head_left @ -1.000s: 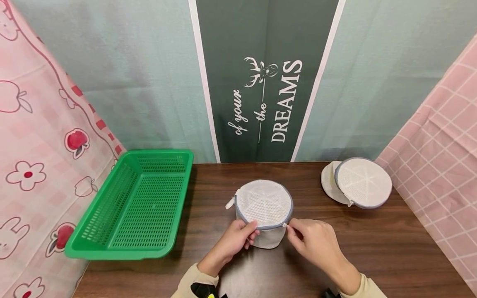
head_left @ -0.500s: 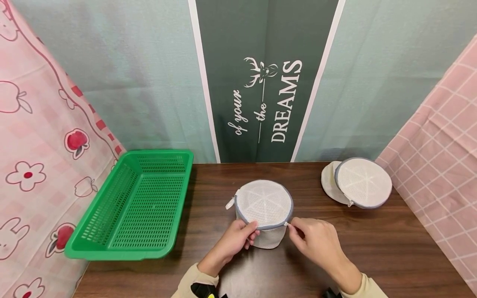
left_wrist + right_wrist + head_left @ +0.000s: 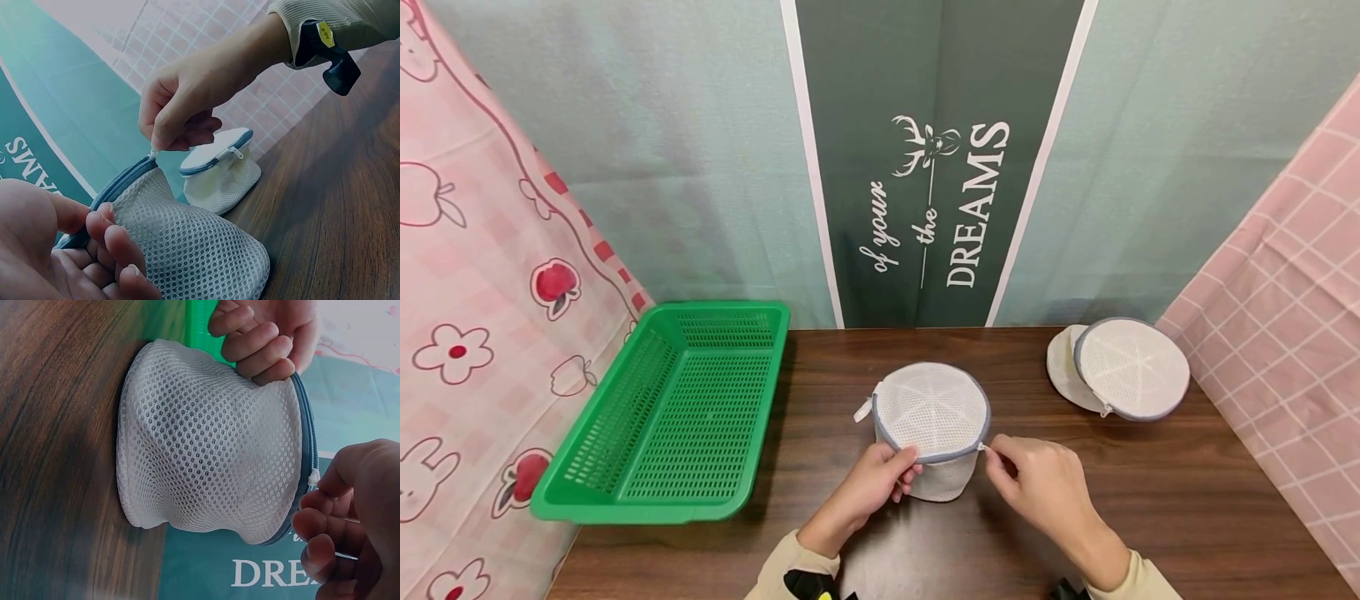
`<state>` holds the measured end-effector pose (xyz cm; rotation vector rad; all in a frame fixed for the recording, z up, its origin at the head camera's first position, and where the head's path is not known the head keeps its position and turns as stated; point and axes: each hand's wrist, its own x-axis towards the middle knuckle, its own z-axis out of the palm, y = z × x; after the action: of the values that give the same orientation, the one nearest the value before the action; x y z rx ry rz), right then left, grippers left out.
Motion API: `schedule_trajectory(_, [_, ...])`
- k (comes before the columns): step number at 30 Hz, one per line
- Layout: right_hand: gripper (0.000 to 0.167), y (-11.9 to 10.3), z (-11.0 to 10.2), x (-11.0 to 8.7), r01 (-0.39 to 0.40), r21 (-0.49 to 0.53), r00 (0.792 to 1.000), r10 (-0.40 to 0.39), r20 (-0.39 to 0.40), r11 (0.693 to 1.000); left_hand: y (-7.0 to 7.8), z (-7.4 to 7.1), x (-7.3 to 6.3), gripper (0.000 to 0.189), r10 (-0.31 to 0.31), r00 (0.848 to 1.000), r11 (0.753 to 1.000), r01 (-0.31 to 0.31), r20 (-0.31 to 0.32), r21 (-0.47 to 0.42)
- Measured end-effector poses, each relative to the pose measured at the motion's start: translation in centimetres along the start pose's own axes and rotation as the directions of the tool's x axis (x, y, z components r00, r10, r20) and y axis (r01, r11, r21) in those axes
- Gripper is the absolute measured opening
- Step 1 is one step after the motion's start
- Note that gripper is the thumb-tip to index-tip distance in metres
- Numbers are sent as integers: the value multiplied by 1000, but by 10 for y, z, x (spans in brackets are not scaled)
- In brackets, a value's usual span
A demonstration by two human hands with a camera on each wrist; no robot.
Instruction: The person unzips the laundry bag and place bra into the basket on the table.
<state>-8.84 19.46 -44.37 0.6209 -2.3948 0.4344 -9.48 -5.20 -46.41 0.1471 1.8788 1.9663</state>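
At lower centre, on a brown table (image 3: 1165, 492), the left hand (image 3: 874, 482) grips a mesh bag (image 3: 932, 408), the right hand (image 3: 1037, 482) its zip pull (image 3: 314, 477); green curtain (image 3: 700, 142) above.

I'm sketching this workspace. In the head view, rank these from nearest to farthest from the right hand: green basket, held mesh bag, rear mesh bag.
From the right hand:
1. Held mesh bag: just left, zipper pull pinched.
2. Rear mesh bag: ahead and to the right.
3. Green basket: far left.
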Motion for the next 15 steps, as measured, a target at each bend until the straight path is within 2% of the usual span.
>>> schedule_trajectory(15, [32,5,0,0,-34,-18,999,34,-22,999,1,-1,-1,39,3,1000,1000,-3,2,5])
